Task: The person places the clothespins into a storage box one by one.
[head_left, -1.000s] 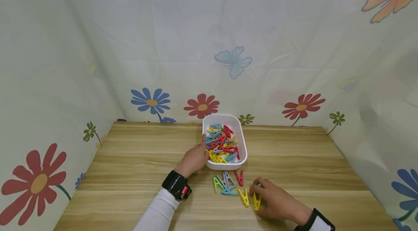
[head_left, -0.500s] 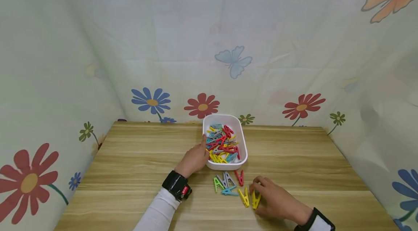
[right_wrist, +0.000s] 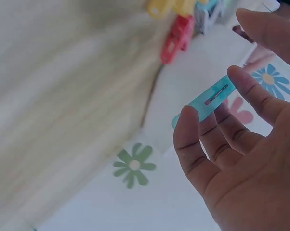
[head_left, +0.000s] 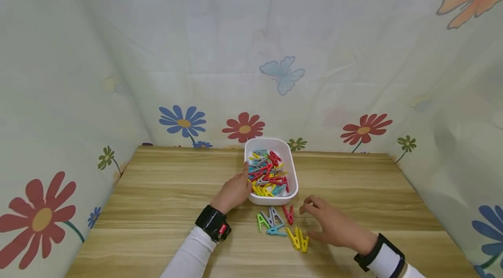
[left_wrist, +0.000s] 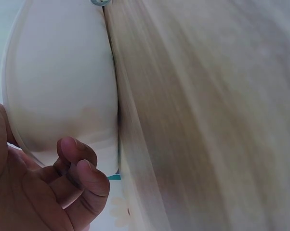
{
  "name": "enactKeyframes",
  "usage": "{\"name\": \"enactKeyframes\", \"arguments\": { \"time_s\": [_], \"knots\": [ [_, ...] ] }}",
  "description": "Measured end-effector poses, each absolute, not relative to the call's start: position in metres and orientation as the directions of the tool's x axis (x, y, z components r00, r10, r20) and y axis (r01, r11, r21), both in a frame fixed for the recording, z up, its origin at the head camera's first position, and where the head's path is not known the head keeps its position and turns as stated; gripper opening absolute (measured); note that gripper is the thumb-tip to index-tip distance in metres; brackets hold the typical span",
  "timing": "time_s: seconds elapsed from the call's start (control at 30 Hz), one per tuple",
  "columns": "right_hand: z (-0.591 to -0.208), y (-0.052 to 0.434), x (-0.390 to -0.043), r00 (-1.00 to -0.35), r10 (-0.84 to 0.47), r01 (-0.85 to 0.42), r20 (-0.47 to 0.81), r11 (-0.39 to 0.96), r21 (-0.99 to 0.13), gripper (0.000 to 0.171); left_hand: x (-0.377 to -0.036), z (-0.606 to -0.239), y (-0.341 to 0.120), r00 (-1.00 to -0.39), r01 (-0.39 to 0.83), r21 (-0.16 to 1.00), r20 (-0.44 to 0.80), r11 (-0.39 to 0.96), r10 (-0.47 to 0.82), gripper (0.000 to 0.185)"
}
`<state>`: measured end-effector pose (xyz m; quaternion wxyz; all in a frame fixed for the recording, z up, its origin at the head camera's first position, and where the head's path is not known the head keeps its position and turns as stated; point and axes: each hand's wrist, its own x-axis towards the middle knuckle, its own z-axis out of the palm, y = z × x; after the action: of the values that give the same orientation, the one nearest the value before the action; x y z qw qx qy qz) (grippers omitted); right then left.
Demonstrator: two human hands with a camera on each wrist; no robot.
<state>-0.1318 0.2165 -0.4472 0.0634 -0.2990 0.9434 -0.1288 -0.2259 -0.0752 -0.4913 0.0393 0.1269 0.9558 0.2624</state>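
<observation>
A white box [head_left: 273, 200] full of coloured clothes pegs stands mid-table. My left hand [head_left: 235, 190] holds its left side, thumb at the rim and fingers curled against the box wall [left_wrist: 58, 72]. My right hand [head_left: 324, 221] hovers just right of the box's near corner, fingers spread and relaxed. Two yellow pegs [head_left: 298, 239] lie side by side left of that hand. In the right wrist view a teal peg [right_wrist: 207, 98] shows behind my fingertips [right_wrist: 188, 125]; whether they touch it is unclear.
Green [head_left: 261, 221], grey [head_left: 273, 214], blue [head_left: 276, 230] and red [head_left: 288, 214] pegs lie on the wooden table [head_left: 165, 190] in front of the box. Flower-printed cloth walls close in the back and both sides.
My right hand let go of a yellow peg, leaving it beside the other yellow one, then lifted and moved up toward the box. The left hand stayed put.
</observation>
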Motion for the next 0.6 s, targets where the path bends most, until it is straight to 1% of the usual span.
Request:
{"name": "enactKeyframes", "arguments": {
  "time_s": [0.2,0.33,0.53,0.6],
  "knots": [
    [-0.425,0.207,-0.144,-0.802,-0.594,-0.590,0.052,0.776,-0.222,0.044,-0.227,-0.492,-0.075,-0.965,0.216,0.520,-0.016,0.827,0.262,0.068],
    [-0.415,0.201,-0.156,-0.780,-0.616,-0.625,0.114,0.756,-0.195,0.044,-0.228,-0.491,-0.075,-0.965,0.221,0.511,-0.012,0.831,0.264,0.068],
    [-0.409,0.191,-0.173,-0.737,-0.637,-0.673,0.224,0.721,-0.166,0.033,-0.227,-0.491,-0.075,-0.961,0.234,0.511,-0.006,0.827,0.276,0.069],
    [-0.408,0.187,-0.178,-0.734,-0.634,-0.677,0.244,0.714,-0.179,0.029,-0.227,-0.493,-0.076,-0.962,0.232,0.510,-0.007,0.828,0.273,0.069]
  ]
}}
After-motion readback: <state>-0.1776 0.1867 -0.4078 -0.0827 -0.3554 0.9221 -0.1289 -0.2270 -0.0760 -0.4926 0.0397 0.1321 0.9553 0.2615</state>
